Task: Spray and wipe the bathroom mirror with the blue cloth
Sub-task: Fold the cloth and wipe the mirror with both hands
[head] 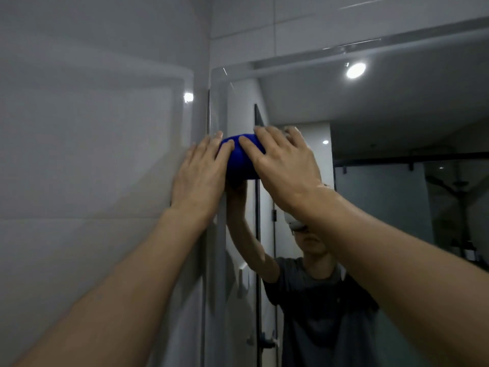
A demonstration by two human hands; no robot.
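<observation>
The blue cloth [241, 161] is pressed flat against the bathroom mirror [397, 133] close to its left edge, at about head height. My left hand [201, 176] lies with its fingers on the cloth's left side and its palm over the mirror's edge and the wall. From the right, my right hand [284, 161] covers the cloth with spread fingers. Both hands press it to the glass. No spray bottle is in view. The mirror reflects a person in a dark T-shirt with both arms raised.
A glossy grey tiled wall [92, 154] meets the mirror's left edge at a corner. White tiles [291, 19] run above the mirror. A ceiling light [356, 70] and a dark-framed glass shower screen [397, 197] show in the reflection.
</observation>
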